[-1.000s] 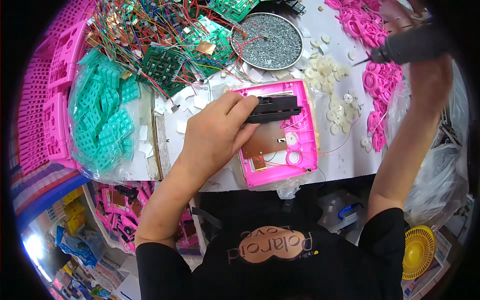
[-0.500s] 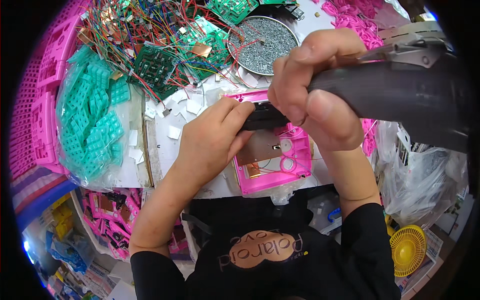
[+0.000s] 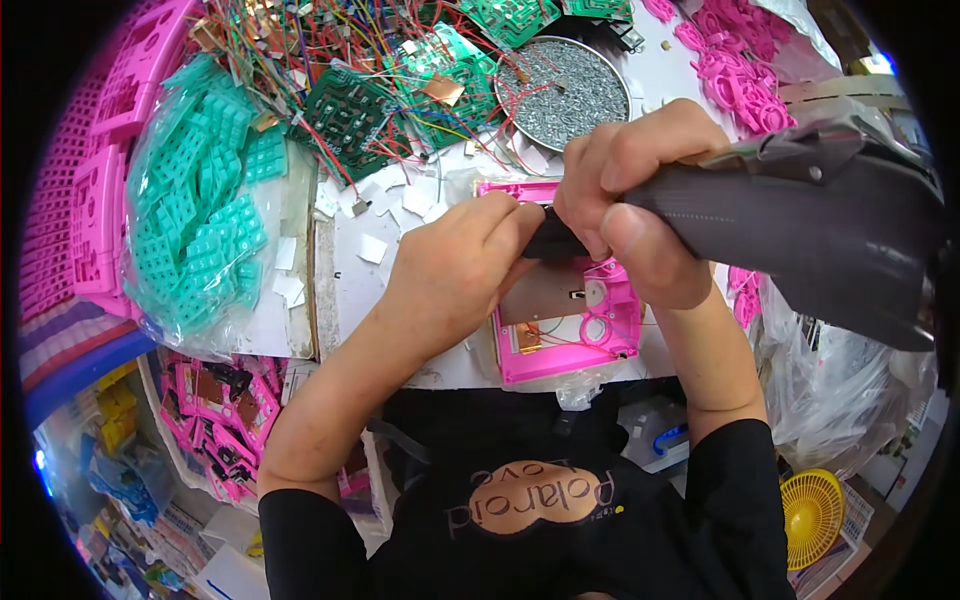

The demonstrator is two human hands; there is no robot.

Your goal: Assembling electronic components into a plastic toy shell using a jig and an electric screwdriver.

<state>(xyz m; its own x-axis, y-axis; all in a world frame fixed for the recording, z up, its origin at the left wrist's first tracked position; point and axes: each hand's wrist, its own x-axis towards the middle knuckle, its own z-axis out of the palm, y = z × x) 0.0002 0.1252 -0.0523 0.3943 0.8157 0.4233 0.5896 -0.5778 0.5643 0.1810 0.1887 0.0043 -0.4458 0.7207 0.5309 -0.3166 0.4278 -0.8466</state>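
A pink plastic casing [image 3: 565, 370] lies on the worktop before me, with a brown board [image 3: 535, 300] and thin red wires inside. My left hand [image 3: 445, 260] reaches over its left side, thumb and fingers closed on a black part [image 3: 553, 238] across the casing. My right hand [image 3: 640, 210] is wrapped round a thick dark grey electric screwdriver [image 3: 790, 205], which has a lever on top and slants up to the right. The screwdriver's tip is hidden behind my right fingers. I cannot tell whether it touches the black part.
A round dish of small screws [image 3: 565, 90] stands behind the casing. Green circuit boards [image 3: 345, 115] with tangled wires lie at the back left, near bagged turquoise keypads [image 3: 205, 210]. Pink rings [image 3: 735, 75] are piled back right. Pink casings fill a box [image 3: 215, 420] lower left.
The view has shifted slightly, so the worktop appears further right. The screwdriver's rear end has swung lower. Both hands remain at the casing with their grips kept.
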